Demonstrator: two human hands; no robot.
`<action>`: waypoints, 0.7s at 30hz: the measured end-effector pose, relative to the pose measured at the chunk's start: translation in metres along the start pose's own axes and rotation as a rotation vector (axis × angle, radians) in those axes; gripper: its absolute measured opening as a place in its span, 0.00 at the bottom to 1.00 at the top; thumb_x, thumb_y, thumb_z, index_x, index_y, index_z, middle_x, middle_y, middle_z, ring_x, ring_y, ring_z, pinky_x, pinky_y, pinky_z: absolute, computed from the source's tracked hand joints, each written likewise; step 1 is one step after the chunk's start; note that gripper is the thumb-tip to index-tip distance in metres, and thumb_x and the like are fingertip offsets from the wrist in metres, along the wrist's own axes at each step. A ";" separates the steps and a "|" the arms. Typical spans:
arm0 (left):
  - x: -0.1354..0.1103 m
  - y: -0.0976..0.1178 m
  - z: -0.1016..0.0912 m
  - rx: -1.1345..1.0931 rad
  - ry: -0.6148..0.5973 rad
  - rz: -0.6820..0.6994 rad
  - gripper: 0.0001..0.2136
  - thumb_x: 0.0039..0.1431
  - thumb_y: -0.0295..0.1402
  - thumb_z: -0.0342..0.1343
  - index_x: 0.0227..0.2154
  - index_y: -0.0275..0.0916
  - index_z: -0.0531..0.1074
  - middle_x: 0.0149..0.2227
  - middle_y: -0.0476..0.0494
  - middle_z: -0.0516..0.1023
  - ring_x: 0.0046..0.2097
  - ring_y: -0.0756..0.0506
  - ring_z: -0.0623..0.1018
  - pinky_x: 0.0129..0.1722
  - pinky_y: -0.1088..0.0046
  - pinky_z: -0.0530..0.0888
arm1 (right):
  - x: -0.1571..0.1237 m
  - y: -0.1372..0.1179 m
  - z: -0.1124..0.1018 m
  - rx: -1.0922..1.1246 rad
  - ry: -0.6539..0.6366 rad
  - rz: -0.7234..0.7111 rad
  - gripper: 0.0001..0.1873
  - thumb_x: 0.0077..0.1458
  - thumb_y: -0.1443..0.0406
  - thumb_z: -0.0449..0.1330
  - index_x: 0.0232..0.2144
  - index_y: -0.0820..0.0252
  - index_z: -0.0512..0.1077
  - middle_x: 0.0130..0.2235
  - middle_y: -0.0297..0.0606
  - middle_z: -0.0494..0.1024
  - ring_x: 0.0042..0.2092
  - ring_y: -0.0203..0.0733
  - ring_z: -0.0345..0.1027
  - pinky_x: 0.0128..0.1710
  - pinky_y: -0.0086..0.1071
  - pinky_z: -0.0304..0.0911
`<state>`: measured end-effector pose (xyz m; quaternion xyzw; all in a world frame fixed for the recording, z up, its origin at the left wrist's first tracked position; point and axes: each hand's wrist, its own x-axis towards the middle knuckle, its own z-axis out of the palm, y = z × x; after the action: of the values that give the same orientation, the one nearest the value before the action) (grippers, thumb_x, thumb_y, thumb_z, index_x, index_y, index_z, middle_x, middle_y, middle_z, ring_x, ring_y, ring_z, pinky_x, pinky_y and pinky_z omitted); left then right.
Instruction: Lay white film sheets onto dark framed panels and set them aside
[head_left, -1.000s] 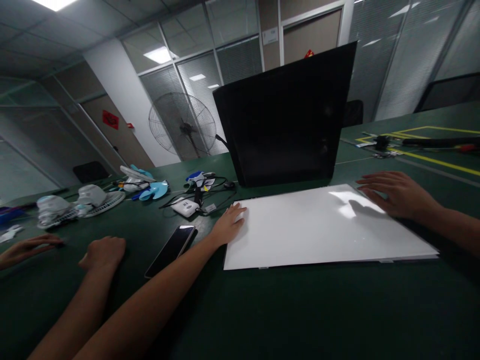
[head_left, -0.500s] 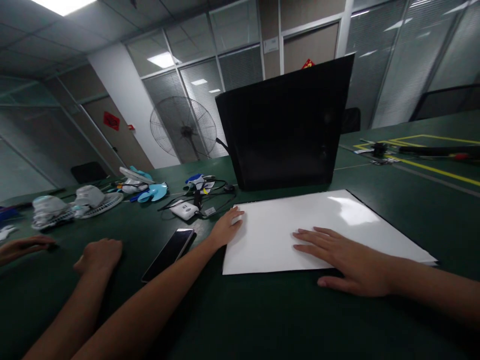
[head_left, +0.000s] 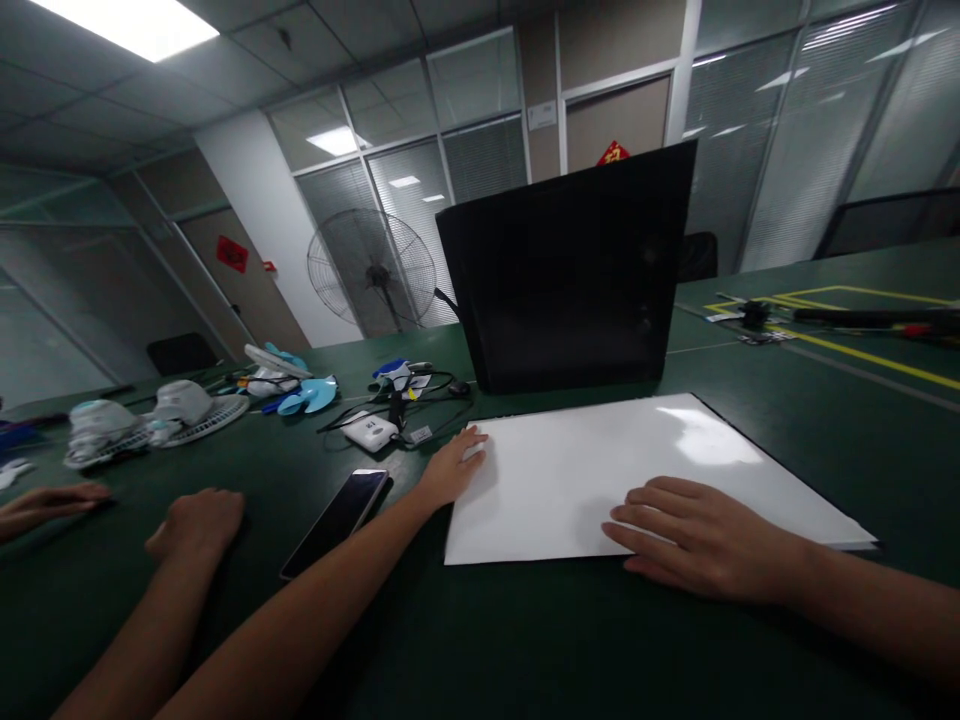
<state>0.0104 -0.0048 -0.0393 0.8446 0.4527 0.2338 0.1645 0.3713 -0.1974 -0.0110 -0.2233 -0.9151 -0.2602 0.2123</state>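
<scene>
A large glossy white board (head_left: 555,480) with dark edges lies flat on the table in front of me. At its upper left corner rests my left hand (head_left: 450,470), fingers and thumb apart and touching the board's edge. My right hand (head_left: 697,540) lies over the front edge of the board, palm down, fingers stretched out and holding nothing. A phone (head_left: 337,520) with a dark screen is on the table beside my left forearm. Just behind the board stands a black upright panel (head_left: 562,280).
Another person's closed hand (head_left: 199,520) and a second hand (head_left: 56,505) rest at the left. A white device (head_left: 370,431) with cables lies beyond the phone. Fan parts (head_left: 187,410) and blue blades (head_left: 307,396) sit farther back. Cables (head_left: 862,318) lie at the right.
My right hand has shifted slightly right and drawn its thumb in under the palm, with its fingers a little more bent. My left hand stays at the board's corner. The view has tilted up slightly.
</scene>
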 end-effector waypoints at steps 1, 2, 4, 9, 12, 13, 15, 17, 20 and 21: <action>0.000 -0.001 0.000 -0.003 0.006 -0.002 0.19 0.70 0.38 0.51 0.59 0.39 0.75 0.69 0.38 0.67 0.71 0.39 0.66 0.72 0.56 0.60 | 0.000 0.000 0.000 -0.012 0.003 -0.018 0.20 0.67 0.63 0.57 0.59 0.61 0.72 0.48 0.41 0.77 0.46 0.41 0.72 0.45 0.38 0.68; 0.001 -0.001 -0.001 -0.010 0.010 -0.005 0.19 0.70 0.38 0.51 0.58 0.39 0.76 0.69 0.38 0.68 0.70 0.39 0.67 0.72 0.55 0.61 | 0.001 -0.001 -0.001 -0.019 0.002 -0.030 0.20 0.68 0.63 0.57 0.59 0.61 0.72 0.47 0.41 0.77 0.45 0.41 0.71 0.44 0.37 0.68; 0.001 -0.002 -0.002 -0.030 0.012 -0.014 0.18 0.70 0.36 0.50 0.57 0.40 0.77 0.68 0.39 0.68 0.69 0.40 0.69 0.71 0.55 0.62 | 0.002 -0.001 -0.004 -0.025 0.008 -0.054 0.19 0.68 0.65 0.55 0.59 0.61 0.72 0.46 0.41 0.77 0.44 0.40 0.71 0.42 0.36 0.67; 0.005 -0.005 -0.004 -0.075 0.013 -0.019 0.20 0.66 0.28 0.48 0.55 0.42 0.78 0.66 0.46 0.71 0.68 0.42 0.70 0.71 0.56 0.62 | 0.005 -0.002 -0.014 -0.057 0.088 -0.153 0.17 0.66 0.70 0.53 0.52 0.63 0.76 0.49 0.43 0.78 0.46 0.41 0.72 0.43 0.37 0.68; 0.009 -0.008 -0.006 -0.084 0.020 -0.009 0.24 0.59 0.22 0.48 0.54 0.43 0.79 0.64 0.49 0.75 0.67 0.43 0.72 0.71 0.57 0.63 | 0.006 -0.001 -0.019 -0.074 0.110 -0.196 0.16 0.66 0.68 0.54 0.49 0.61 0.79 0.50 0.41 0.78 0.47 0.43 0.72 0.42 0.37 0.70; 0.010 -0.009 -0.007 -0.083 0.021 -0.005 0.24 0.58 0.21 0.49 0.53 0.42 0.80 0.63 0.49 0.75 0.66 0.42 0.73 0.71 0.56 0.63 | 0.006 0.000 -0.021 -0.078 0.112 -0.210 0.15 0.66 0.68 0.54 0.48 0.61 0.79 0.50 0.41 0.78 0.48 0.44 0.72 0.41 0.37 0.70; 0.011 -0.011 -0.010 -0.086 0.017 0.009 0.24 0.56 0.21 0.51 0.53 0.42 0.80 0.61 0.48 0.77 0.65 0.41 0.75 0.70 0.54 0.65 | 0.005 0.004 -0.024 -0.085 0.118 -0.235 0.15 0.65 0.67 0.55 0.47 0.61 0.80 0.51 0.42 0.78 0.49 0.44 0.72 0.41 0.37 0.71; 0.011 -0.011 -0.012 -0.099 0.010 0.025 0.23 0.55 0.23 0.55 0.53 0.42 0.80 0.61 0.47 0.77 0.64 0.39 0.75 0.70 0.53 0.66 | 0.003 0.008 -0.026 -0.094 0.123 -0.252 0.15 0.65 0.68 0.54 0.47 0.62 0.80 0.52 0.42 0.78 0.50 0.45 0.73 0.40 0.37 0.72; 0.009 -0.007 -0.015 -0.098 -0.007 0.042 0.24 0.55 0.22 0.56 0.54 0.42 0.80 0.62 0.46 0.76 0.64 0.38 0.75 0.69 0.53 0.66 | -0.001 0.014 -0.028 -0.127 0.133 -0.265 0.16 0.66 0.68 0.53 0.47 0.61 0.79 0.53 0.43 0.78 0.52 0.46 0.72 0.39 0.36 0.73; 0.008 -0.006 -0.015 -0.089 -0.010 0.049 0.24 0.56 0.21 0.54 0.54 0.42 0.80 0.63 0.46 0.75 0.64 0.39 0.75 0.69 0.53 0.66 | -0.003 0.016 -0.029 -0.144 0.143 -0.266 0.16 0.65 0.68 0.54 0.48 0.61 0.79 0.54 0.43 0.78 0.52 0.47 0.72 0.39 0.37 0.73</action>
<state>0.0022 0.0062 -0.0276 0.8484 0.4203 0.2534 0.1983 0.3897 -0.2022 0.0158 -0.0958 -0.8981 -0.3661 0.2239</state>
